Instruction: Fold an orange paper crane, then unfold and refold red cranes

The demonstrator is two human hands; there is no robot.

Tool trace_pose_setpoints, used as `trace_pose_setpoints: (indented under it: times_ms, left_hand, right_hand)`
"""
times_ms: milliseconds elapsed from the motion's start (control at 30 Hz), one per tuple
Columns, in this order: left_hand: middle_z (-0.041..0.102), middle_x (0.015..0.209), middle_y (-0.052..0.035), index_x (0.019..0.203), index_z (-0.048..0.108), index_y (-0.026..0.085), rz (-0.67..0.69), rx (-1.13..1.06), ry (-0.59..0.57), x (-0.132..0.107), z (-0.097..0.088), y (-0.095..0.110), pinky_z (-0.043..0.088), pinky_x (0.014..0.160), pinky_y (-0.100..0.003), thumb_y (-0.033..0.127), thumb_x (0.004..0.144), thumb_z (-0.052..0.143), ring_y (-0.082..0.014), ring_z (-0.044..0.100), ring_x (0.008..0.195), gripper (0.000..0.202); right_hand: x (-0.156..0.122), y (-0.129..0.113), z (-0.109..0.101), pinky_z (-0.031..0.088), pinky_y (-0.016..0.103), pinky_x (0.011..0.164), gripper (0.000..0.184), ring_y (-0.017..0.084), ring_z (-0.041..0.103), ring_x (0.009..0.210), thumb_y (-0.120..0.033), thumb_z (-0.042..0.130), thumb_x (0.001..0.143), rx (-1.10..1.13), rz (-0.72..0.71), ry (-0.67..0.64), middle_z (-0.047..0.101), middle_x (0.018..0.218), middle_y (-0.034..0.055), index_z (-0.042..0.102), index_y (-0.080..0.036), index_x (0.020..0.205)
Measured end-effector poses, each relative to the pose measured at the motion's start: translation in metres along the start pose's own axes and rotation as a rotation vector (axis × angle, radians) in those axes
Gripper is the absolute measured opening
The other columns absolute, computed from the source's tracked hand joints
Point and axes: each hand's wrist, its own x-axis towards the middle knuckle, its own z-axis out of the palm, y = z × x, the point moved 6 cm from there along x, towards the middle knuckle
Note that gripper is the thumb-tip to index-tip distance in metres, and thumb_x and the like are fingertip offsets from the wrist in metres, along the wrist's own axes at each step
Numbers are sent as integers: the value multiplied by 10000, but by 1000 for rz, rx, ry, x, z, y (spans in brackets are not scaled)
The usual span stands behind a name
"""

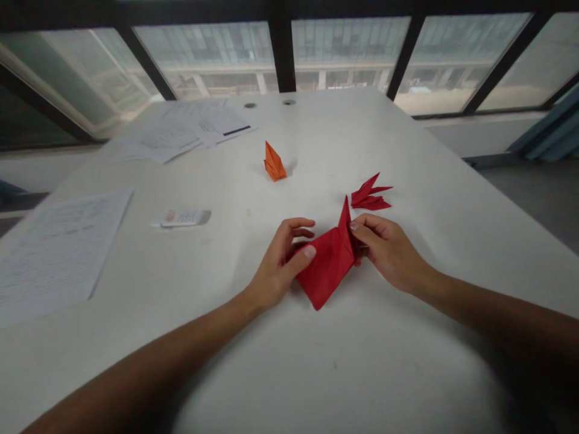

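Note:
Between my hands is a partly folded sheet of red origami paper [323,265], with a flat corner pointing toward me and a narrow flap standing up at its right. My left hand [287,256] grips the left edge, thumb on top and some fingers hidden underneath. My right hand [384,247] pinches the paper beside the upright flap; its lower fingers are partly hidden. Just beyond my right hand lies a red folded paper figure [368,196] with pointed tips. Farther off stands an orange folded paper figure [274,164].
On the white table [253,374] an eraser in a paper sleeve [185,218] lies to the left. A printed sheet [63,247] is at the far left, and more printed papers [181,129] overlap at the back. Dark-framed windows [208,57] border the far edge.

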Motion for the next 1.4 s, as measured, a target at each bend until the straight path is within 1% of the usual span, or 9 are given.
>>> trace_pose_setpoints:
  times_ms: [67,133,400,533,733,967,1067,1200,1400]
  left_hand:
    - [483,1333,-126,1220,530,236,235,317,48,-9,4,18,418,1082,-482,590,845,720,-305,468,1279,550]
    - [464,1292,-134,1086,546,220,304,580,111,-16,9,26,398,1089,-522,626,736,814,-327,445,1253,599]
    - [586,1162,-97,919,569,215,190,801,21,-15,23,26,445,981,-475,324,845,696,-278,527,1088,183]
    - [617,1183,-111,938,576,213,228,781,16,-14,23,28,440,966,-478,387,741,792,-308,551,1095,341]
    - [649,1039,-72,884,615,201,113,493,52,-7,13,21,459,928,-395,252,914,604,-244,583,1009,60]
    - [514,776,-1,747,584,173,-92,162,57,1,4,5,411,708,-276,399,1008,545,-146,480,747,347]
    - [494,739,14,732,575,168,-144,77,71,2,4,1,398,657,-255,436,996,577,-124,446,690,376]
    - [615,800,0,1022,656,178,-194,-71,73,2,7,-5,460,668,-242,458,965,638,-131,542,707,286]
    - [660,804,17,1495,425,266,-185,-184,36,-1,9,-7,488,650,-221,407,977,647,-119,593,681,581]
  right_hand:
    - [-2,-2,-1,478,271,494,274,120,563,514,-394,668,947,-59,-7,35,583,624,-38,611,-200,761]
    - [-4,-4,0,498,289,506,289,127,570,512,-423,651,956,-103,-16,30,593,631,-32,615,-199,777]
    - [-13,-8,14,522,307,754,155,160,654,826,-204,730,843,-189,-68,-84,684,892,-5,595,-217,918]
    - [-16,-8,17,521,308,761,190,159,652,832,-152,715,825,-181,-82,-119,674,906,-10,576,-225,933]
    - [-11,-9,12,543,340,795,173,173,664,842,-220,738,850,-168,-109,-98,707,919,7,594,-224,946]
    - [-1,-6,7,567,368,850,264,181,684,888,-290,774,840,-35,-99,-88,702,959,20,568,-234,996]
    - [-3,-5,3,587,354,799,451,175,672,887,-271,790,820,-89,-137,-14,666,1088,25,519,-279,1179]
    - [-12,-11,2,603,375,786,614,169,647,844,-220,755,854,-312,-314,39,581,1257,46,433,-354,1359]
    - [-19,-22,10,579,401,835,136,224,642,961,-224,631,960,-747,-508,-19,611,1115,61,628,-281,1083]
